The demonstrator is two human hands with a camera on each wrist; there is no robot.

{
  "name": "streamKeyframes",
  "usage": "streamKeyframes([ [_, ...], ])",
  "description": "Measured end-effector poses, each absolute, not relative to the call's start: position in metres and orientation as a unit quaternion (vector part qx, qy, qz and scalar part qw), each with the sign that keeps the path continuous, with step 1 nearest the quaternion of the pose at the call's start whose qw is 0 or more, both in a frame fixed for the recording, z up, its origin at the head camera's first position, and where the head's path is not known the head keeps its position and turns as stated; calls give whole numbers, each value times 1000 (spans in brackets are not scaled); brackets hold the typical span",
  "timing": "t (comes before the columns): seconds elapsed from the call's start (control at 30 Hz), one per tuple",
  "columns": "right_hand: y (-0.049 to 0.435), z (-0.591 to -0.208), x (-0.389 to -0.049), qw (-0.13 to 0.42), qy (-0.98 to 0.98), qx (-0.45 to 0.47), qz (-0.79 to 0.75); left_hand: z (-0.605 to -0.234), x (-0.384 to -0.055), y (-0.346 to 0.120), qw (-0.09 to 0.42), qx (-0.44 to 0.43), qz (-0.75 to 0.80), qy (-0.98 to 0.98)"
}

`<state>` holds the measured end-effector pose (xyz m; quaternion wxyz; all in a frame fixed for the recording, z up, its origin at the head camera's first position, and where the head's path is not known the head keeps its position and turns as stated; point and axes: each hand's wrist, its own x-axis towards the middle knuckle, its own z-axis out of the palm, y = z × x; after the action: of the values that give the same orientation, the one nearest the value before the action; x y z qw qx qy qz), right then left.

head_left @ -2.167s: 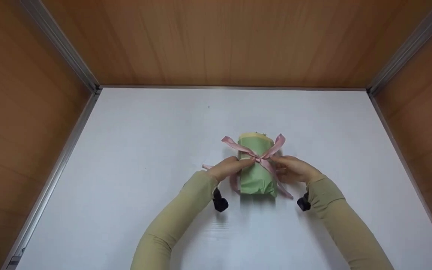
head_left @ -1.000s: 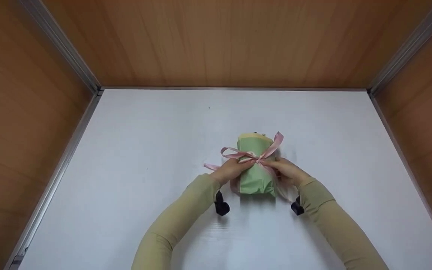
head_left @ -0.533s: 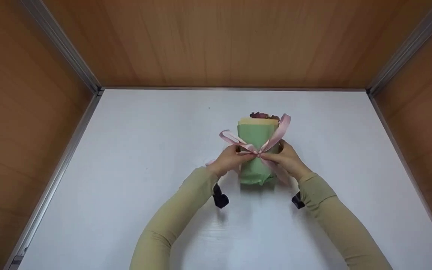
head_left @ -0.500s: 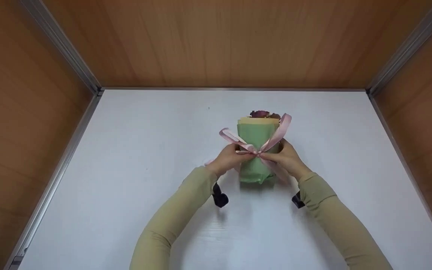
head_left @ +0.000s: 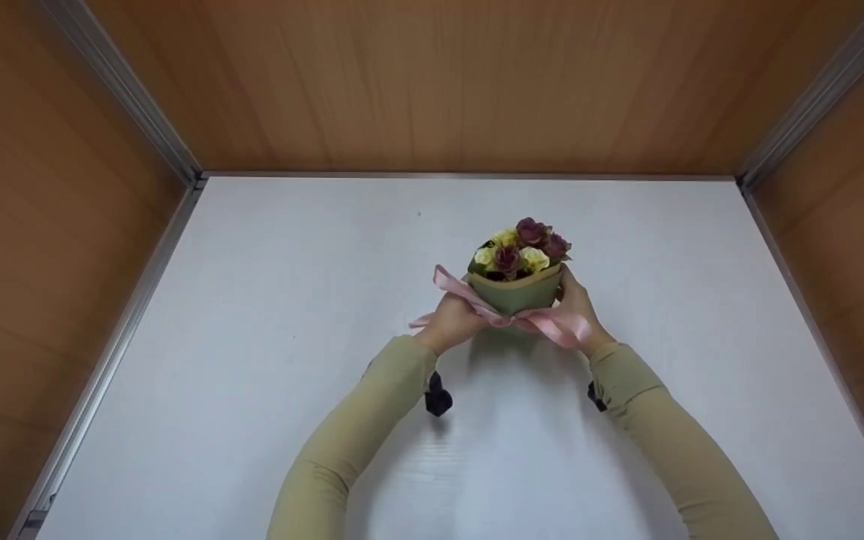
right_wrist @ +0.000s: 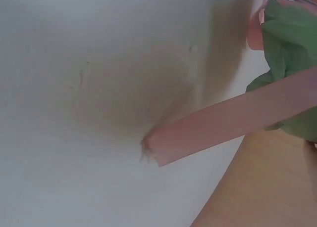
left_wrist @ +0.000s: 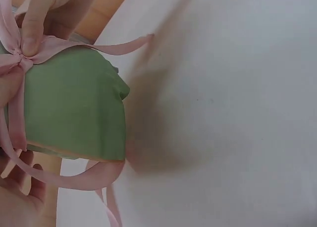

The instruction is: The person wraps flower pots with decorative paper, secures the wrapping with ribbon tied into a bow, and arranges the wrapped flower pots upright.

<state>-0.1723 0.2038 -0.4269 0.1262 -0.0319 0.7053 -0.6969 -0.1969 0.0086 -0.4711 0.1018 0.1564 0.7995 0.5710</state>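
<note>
A small bouquet [head_left: 516,296] wrapped in green paper is held up above the white table, its dark red and yellow flowers [head_left: 507,259] facing the head camera. A pink ribbon [head_left: 563,328] is tied round the wrap in a bow. My left hand [head_left: 454,321] grips the left side of the bouquet and my right hand [head_left: 579,304] the right side. In the left wrist view, thumbs press on the ribbon beside the knot [left_wrist: 20,59]. The right wrist view shows the crumpled bottom of the green paper [right_wrist: 290,44] and a hanging ribbon tail [right_wrist: 223,120].
The white tabletop [head_left: 289,262] lies under the bouquet, which casts a shadow on it. Wooden panels [head_left: 432,90] with metal edging stand at the back and both sides. A black wrist camera [head_left: 438,397] hangs below the left cuff, another below the right.
Both hands have lifted the bouquet from the table and tilted it, so its flowers now face the head camera. Earlier, the hands pulled at the bow; the ribbon tails now hang down.
</note>
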Motion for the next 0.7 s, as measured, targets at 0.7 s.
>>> streamKeyframes([
  [0.7,222,-501,-180,7,849,-130,-513,-501,-182,12,23,211,500,839],
])
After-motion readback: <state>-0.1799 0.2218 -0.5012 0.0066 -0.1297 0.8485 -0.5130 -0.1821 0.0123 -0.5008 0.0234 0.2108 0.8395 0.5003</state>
